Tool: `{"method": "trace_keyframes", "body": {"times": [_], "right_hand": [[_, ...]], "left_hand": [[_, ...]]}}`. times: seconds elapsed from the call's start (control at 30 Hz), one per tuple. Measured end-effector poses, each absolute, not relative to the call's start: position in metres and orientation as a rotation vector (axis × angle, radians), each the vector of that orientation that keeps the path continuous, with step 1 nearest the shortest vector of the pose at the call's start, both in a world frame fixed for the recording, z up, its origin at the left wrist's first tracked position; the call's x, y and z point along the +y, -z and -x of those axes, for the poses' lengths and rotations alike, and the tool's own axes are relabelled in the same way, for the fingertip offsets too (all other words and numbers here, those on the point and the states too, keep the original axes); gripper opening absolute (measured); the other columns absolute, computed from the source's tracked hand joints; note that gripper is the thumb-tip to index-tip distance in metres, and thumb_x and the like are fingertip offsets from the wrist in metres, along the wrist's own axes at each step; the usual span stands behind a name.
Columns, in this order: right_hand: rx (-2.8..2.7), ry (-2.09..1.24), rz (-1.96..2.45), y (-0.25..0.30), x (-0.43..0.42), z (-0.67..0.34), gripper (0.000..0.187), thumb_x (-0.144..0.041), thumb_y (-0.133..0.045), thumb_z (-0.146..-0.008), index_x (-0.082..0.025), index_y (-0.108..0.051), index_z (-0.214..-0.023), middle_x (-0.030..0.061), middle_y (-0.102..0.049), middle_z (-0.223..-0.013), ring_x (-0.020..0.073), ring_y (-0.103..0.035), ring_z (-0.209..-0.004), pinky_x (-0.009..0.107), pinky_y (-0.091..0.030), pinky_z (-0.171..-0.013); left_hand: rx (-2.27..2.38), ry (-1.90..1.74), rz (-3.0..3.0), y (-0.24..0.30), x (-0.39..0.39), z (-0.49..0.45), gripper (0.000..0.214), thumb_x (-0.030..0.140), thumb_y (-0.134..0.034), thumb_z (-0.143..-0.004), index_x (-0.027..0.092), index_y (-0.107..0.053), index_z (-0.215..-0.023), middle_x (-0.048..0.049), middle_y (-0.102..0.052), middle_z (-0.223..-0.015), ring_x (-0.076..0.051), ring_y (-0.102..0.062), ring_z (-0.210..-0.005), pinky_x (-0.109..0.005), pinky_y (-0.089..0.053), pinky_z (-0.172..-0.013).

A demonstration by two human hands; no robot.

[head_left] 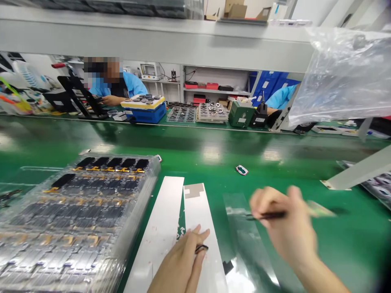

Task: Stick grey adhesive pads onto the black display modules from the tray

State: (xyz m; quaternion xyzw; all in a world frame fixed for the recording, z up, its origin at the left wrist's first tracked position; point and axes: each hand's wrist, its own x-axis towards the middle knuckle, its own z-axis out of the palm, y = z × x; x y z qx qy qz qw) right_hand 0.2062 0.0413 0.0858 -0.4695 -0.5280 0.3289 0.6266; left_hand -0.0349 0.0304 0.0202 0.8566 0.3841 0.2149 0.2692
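Observation:
My left hand (179,262) rests low on a white liner strip (203,232), its fingers pinching a small dark curved part (201,249). My right hand (284,219) is blurred in motion above a clear plastic film (247,240). It grips a slim black item (269,215), and a pale green piece of film (320,209) seems to extend past it. A second white strip (155,236) lies to the left. Beside that sits a clear blister tray (76,211) holding rows of black parts with gold tabs.
The green workbench (195,146) runs ahead, with a small loose part (242,170) on it. A grey shelf beam (152,44) crosses above. Beyond it, a co-worker in a blue sleeve (131,85) works by a blue-and-yellow box (143,109). A clear plastic bag (339,77) hangs at right.

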Motion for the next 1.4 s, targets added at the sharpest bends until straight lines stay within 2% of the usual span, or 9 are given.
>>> {"method": "trace_keyframes", "body": {"times": [0.07, 0.17, 0.27, 0.37, 0.6, 0.9, 1.2, 1.3, 1.4], "right_hand": [[-1.116, -1.046, 1.148, -0.069, 0.079, -0.192, 0.060, -0.064, -0.045, -0.090, -0.019, -0.058, -0.053, 0.0018, -0.061, -0.056, 0.0087, -0.048, -0.040, 0.024, -0.042, -0.043], [-1.093, -1.213, 1.244, -0.035, 0.119, -0.174, 0.044, -0.055, -0.080, -0.065, -0.017, -0.057, -0.057, -0.0001, -0.061, -0.053, 0.0101, -0.055, -0.043, 0.023, -0.045, -0.046], [-1.038, -1.186, 1.225, -0.003, 0.138, -0.165, 0.052, -0.054, -0.087, -0.050, -0.020, -0.054, -0.072, -0.0033, -0.063, -0.056, 0.0130, -0.062, -0.046, 0.024, -0.050, -0.049], [-0.969, -1.125, 1.191, 0.020, 0.142, -0.162, 0.056, -0.059, -0.082, -0.056, -0.022, -0.048, -0.080, -0.0036, -0.065, -0.063, 0.0134, -0.065, -0.049, 0.025, -0.054, -0.052], [-0.948, -1.076, 1.192, 0.036, 0.140, -0.160, 0.043, -0.049, -0.079, -0.070, -0.021, -0.051, -0.085, -0.0022, -0.065, -0.074, 0.0158, -0.071, -0.060, 0.027, -0.059, -0.062], [-0.966, -1.089, 1.154, 0.032, 0.137, -0.158, 0.040, -0.047, -0.080, -0.069, -0.021, -0.052, -0.081, -0.0019, -0.066, -0.068, 0.0175, -0.072, -0.062, 0.026, -0.059, -0.060], [-0.866, -1.105, 1.078, 0.009, 0.140, -0.161, 0.050, -0.049, -0.084, -0.062, -0.022, -0.047, -0.081, -0.0066, -0.064, -0.067, 0.0183, -0.073, -0.057, 0.028, -0.062, -0.053], [-0.834, -1.087, 1.072, -0.016, 0.130, -0.164, 0.046, -0.042, -0.085, -0.064, -0.021, -0.049, -0.083, -0.0052, -0.066, -0.069, 0.0181, -0.074, -0.062, 0.026, -0.063, -0.058], [-0.814, -1.105, 1.078, -0.042, 0.096, -0.158, 0.038, -0.034, -0.083, -0.071, -0.020, -0.050, -0.084, -0.0028, -0.069, -0.070, 0.0203, -0.076, -0.068, 0.026, -0.064, -0.061]], "left_hand": [[1.040, -0.579, -2.346, -0.010, 0.035, 0.025, 0.034, 0.017, -0.041, -0.097, 0.026, -0.040, -0.130, -0.0091, -0.060, -0.137, -0.026, -0.052, -0.131, -0.046, -0.053, -0.102], [1.117, -0.698, -2.384, 0.008, 0.038, 0.018, 0.034, 0.017, -0.041, -0.097, 0.024, -0.043, -0.129, -0.0086, -0.063, -0.133, -0.026, -0.051, -0.132, -0.049, -0.049, -0.107], [1.189, -0.813, -2.378, 0.025, 0.038, 0.017, 0.035, 0.013, -0.039, -0.095, 0.025, -0.049, -0.127, -0.0045, -0.069, -0.124, -0.022, -0.056, -0.127, -0.042, -0.047, -0.109], [1.234, -0.805, -2.408, 0.040, 0.038, 0.017, 0.036, 0.012, -0.040, -0.094, 0.026, -0.052, -0.125, -0.0022, -0.071, -0.121, -0.019, -0.059, -0.124, -0.037, -0.047, -0.108], [1.290, -0.778, -2.430, 0.054, 0.033, 0.013, 0.034, 0.013, -0.043, -0.089, 0.024, -0.050, -0.120, -0.0043, -0.069, -0.124, -0.022, -0.057, -0.125, -0.038, -0.046, -0.107], [1.198, -0.920, -2.138, 0.045, 0.032, 0.012, 0.037, 0.009, -0.043, -0.091, 0.026, -0.054, -0.121, -0.0035, -0.070, -0.122, -0.024, -0.058, -0.125, -0.043, -0.046, -0.107], [1.166, -1.012, -1.540, 0.004, 0.034, 0.011, 0.015, 0.030, -0.058, -0.089, 0.026, -0.064, -0.103, -0.0080, -0.075, -0.104, -0.033, -0.062, -0.115, -0.049, -0.047, -0.098], [1.197, -0.988, -1.503, -0.005, 0.033, 0.015, 0.014, 0.037, -0.056, -0.091, 0.024, -0.062, -0.095, -0.0092, -0.074, -0.100, -0.032, -0.068, -0.102, -0.041, -0.053, -0.083], [1.186, -0.971, -1.288, -0.012, 0.029, 0.016, 0.019, 0.040, -0.050, -0.096, 0.023, -0.054, -0.091, -0.0069, -0.074, -0.082, -0.022, -0.069, -0.073, -0.031, -0.052, -0.067]]}}
